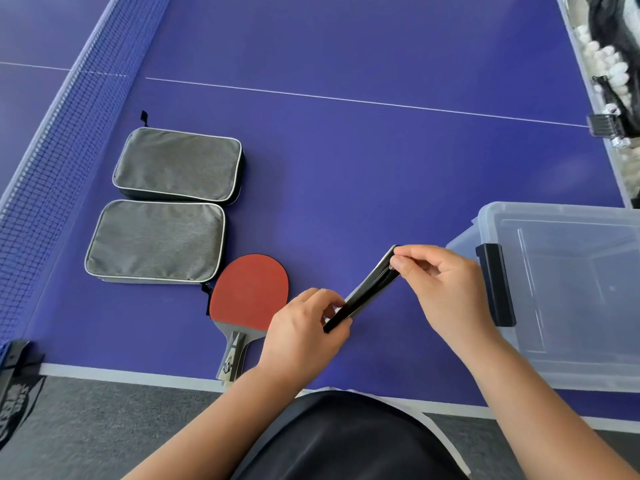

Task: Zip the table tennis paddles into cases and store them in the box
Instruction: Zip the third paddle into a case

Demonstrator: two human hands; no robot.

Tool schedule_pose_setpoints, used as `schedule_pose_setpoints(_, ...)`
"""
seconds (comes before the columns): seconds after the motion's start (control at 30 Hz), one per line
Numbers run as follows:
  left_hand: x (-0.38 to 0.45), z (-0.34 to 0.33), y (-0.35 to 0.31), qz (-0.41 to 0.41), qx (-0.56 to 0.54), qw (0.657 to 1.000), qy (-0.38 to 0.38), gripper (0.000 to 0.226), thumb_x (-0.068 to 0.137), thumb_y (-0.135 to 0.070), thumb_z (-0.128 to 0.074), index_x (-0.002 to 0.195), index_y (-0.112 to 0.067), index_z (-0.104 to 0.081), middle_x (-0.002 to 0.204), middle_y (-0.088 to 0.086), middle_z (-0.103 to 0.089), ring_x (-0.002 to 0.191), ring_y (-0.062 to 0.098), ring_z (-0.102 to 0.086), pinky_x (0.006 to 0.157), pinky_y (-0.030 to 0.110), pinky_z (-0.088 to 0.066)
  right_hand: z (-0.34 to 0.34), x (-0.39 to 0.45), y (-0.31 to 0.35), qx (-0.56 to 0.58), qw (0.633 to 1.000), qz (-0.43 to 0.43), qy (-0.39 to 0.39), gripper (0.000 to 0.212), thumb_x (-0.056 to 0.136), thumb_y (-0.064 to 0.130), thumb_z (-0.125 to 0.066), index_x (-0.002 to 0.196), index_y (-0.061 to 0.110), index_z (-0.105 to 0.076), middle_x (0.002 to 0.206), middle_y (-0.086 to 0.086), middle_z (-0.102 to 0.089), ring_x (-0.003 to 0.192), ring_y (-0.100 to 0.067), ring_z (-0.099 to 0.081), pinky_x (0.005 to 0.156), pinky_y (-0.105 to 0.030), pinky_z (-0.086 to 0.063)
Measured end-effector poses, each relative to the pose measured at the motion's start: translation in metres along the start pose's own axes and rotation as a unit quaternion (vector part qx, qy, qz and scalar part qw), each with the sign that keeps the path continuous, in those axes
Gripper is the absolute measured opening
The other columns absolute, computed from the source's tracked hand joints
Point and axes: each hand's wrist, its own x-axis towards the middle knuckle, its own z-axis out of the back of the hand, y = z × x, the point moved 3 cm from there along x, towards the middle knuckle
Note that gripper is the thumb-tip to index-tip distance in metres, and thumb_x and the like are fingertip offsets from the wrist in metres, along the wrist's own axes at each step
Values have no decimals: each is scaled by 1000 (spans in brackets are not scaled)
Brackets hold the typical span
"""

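I hold a grey paddle case (367, 292) on edge above the table, seen from its black zipper side. My left hand (304, 334) grips its near end. My right hand (440, 285) pinches the far end, at the zipper. A red paddle (249, 292) lies flat on the table left of my left hand, handle toward me. Two more grey cases lie beside the net, one (156, 240) near the paddle and one (178, 164) behind it. A clear plastic box (568, 292) with a black latch stands at the right.
The blue table (363, 150) carries the net (59, 133) along the left. A second clear bin (609, 81) with white balls and dark items sits at the far right. The table's white front edge (138, 377) is close to my body; grey carpet lies below.
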Motion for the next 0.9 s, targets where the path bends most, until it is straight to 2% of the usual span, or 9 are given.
schedule_pose_setpoints(0.1,11,9,-23,-26,-33,998,-40,25,75,-40,-78,96,-32,-68,82,-19,-59,77,3,-57,64,12,-44,-1,-12,26,16,999,32,18,19,83,14,-77,85,32,-73,79,25,-71,76,4,-67,69,-5,-45)
schedule_pose_setpoints(0.17,18,15,-40,-55,-54,995,-70,24,77,-42,-77,94,-29,-68,80,-17,-60,75,2,-56,62,9,-41,-1,-19,39,19,998,57,35,19,81,12,-78,86,30,-74,81,24,-71,75,3,-67,68,-4,-45)
schedule_pose_setpoints(0.27,22,21,-52,-75,-63,990,-99,15,81,-35,-77,86,-23,-68,76,-14,-61,69,4,-53,60,7,-36,5,-17,47,7,996,85,25,15,80,13,-79,90,26,-77,81,19,-72,76,-1,-68,69,-6,-46)
schedule_pose_setpoints(0.33,20,22,-49,-74,-50,990,-106,13,81,-29,-78,85,-22,-68,75,-16,-61,68,3,-50,59,5,-33,9,-9,42,14,997,69,19,16,81,14,-79,91,26,-76,82,18,-72,77,-2,-68,70,-7,-46)
schedule_pose_setpoints(0.53,3,18,-31,-56,-59,990,-118,14,78,-24,-78,82,-20,-66,75,-16,-60,66,0,-48,60,5,-34,0,-1,28,-44,996,75,3,12,84,15,-76,93,21,-77,87,19,-70,81,0,-65,72,-8,-47)
schedule_pose_setpoints(0.7,-16,22,-18,-88,-79,982,-145,16,79,-20,-78,81,-13,-64,80,-12,-62,69,-12,-45,67,3,-32,10,8,19,-43,997,51,-25,10,85,16,-75,94,21,-76,88,19,-70,80,-2,-65,72,-6,-45)
schedule_pose_setpoints(0.8,-20,27,-18,-87,-72,984,-134,17,80,-27,-75,84,-17,-62,82,-18,-58,72,-10,-45,68,4,-33,11,6,22,-47,997,65,-19,11,84,14,-76,92,22,-76,87,20,-70,80,1,-65,72,-5,-45)
schedule_pose_setpoints(0.9,-15,34,-31,-78,-70,985,-134,30,73,-30,-83,94,-23,-62,84,-20,-57,74,-6,-49,68,5,-35,8,2,29,-20,998,61,-6,13,83,15,-77,89,26,-75,86,20,-71,80,1,-67,73,-6,-45)
